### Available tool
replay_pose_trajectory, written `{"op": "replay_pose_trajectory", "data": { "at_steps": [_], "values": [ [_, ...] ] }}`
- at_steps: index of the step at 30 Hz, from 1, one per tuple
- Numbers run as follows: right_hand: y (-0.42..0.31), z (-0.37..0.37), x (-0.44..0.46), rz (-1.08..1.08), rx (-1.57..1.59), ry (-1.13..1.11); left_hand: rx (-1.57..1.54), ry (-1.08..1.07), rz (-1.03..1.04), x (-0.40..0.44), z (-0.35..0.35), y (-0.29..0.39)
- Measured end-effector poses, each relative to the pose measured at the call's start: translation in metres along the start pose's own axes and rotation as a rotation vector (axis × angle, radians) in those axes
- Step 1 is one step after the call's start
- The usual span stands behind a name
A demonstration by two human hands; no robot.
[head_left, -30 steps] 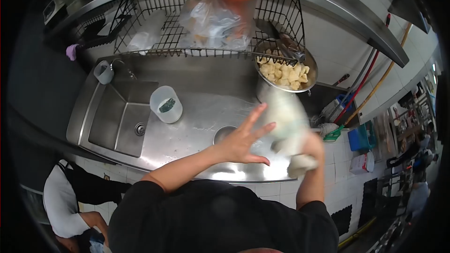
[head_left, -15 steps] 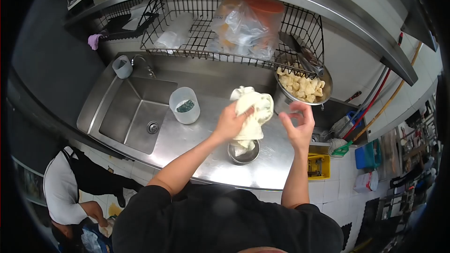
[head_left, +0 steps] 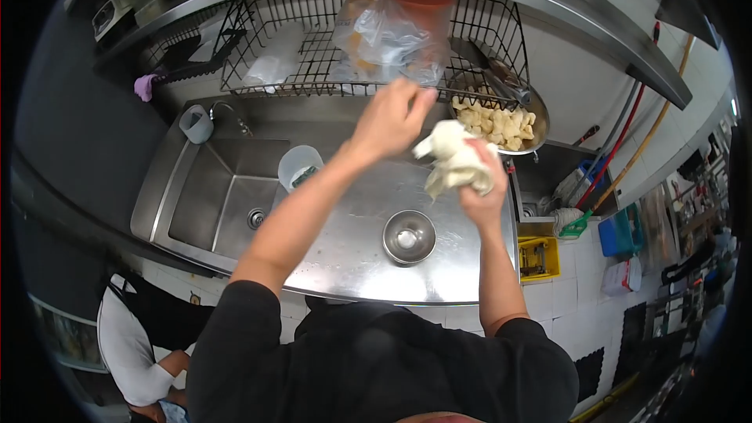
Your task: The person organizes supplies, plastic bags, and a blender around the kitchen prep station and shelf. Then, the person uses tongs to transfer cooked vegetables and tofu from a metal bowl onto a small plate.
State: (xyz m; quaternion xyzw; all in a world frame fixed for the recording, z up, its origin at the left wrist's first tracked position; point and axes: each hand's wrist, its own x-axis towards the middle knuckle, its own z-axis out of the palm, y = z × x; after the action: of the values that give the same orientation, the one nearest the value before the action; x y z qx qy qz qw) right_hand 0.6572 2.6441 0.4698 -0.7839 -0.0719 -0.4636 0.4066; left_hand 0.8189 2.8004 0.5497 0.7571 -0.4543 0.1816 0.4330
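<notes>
The right hand [head_left: 484,192] grips a soft pale bundle [head_left: 453,158] over the desk [head_left: 352,262], near its right edge. The left hand [head_left: 390,119], curled narrow, is nearer the back edge.

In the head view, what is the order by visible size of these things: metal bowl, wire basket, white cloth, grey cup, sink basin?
1. Wire basket
2. Sink basin
3. White cloth and metal bowl: unsure; the cloth is bunched in the right hand, possibly nearer the camera.
4. Grey cup

The cloth [head_left: 453,160] is cream, the shirt [head_left: 423,364] black, the crate [head_left: 553,257] yellow.
</notes>
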Motion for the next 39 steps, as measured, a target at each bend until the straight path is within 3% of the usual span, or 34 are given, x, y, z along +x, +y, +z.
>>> {"op": "replay_pose_trajectory", "data": {
  "at_steps": [2,4,5,7,10,14,16,18,20,22,24,30,32,34,36,37,39],
  "values": [
    [0.001,-0.006,0.010,0.168,0.216,0.190,0.201,-0.051,0.206,0.046,0.008,-0.020],
    [0.010,-0.015,0.020,0.164,0.236,0.249,0.366,-0.403,0.072,0.091,0.022,-0.040],
    [0.011,-0.018,0.024,0.168,0.244,0.258,0.364,-0.406,0.076,0.099,0.021,-0.027],
    [0.012,-0.021,0.030,0.164,0.249,0.274,0.568,-0.656,-0.108,0.119,0.022,-0.002],
    [0.014,-0.023,0.031,0.172,0.331,0.306,0.629,-0.686,-0.221,0.135,0.058,-0.017],
    [0.021,-0.023,0.031,0.172,0.363,0.324,0.570,-0.635,-0.226,0.148,0.060,-0.009],
    [0.026,-0.021,0.036,0.191,0.404,0.320,0.492,-0.406,-0.211,0.156,0.049,0.004],
    [0.030,-0.014,0.055,0.143,0.435,0.290,0.280,-0.301,-0.218,0.165,0.030,0.000],
    [0.040,0.001,0.078,0.089,0.459,0.316,0.071,-0.228,-0.098,0.171,0.012,-0.006],
    [0.036,0.016,0.107,0.104,0.426,0.319,-0.104,-0.286,-0.171,0.180,-0.001,-0.013],
    [0.046,0.031,0.133,0.184,0.390,0.294,-0.280,-0.251,-0.410,0.186,-0.011,-0.025],
    [0.059,0.070,0.188,0.280,0.010,0.113,-0.503,-0.148,-0.216,0.168,-0.013,-0.013],
    [0.077,0.094,0.199,0.334,0.379,0.189,-0.437,-0.182,-0.103,0.164,-0.003,-0.005],
    [0.077,0.114,0.203,0.296,0.945,0.375,-0.285,-0.181,-0.040,0.154,0.008,0.004],
    [0.143,0.159,0.219,-0.022,1.645,0.341,-0.205,-0.125,0.037,0.141,0.022,0.008],
    [0.131,0.149,0.208,0.351,1.566,0.287,-0.146,-0.098,0.057,0.133,0.027,0.011],
    [0.127,0.152,0.202,0.488,1.507,0.290,-0.028,-0.019,0.149,0.121,0.035,0.012]
  ]
}}
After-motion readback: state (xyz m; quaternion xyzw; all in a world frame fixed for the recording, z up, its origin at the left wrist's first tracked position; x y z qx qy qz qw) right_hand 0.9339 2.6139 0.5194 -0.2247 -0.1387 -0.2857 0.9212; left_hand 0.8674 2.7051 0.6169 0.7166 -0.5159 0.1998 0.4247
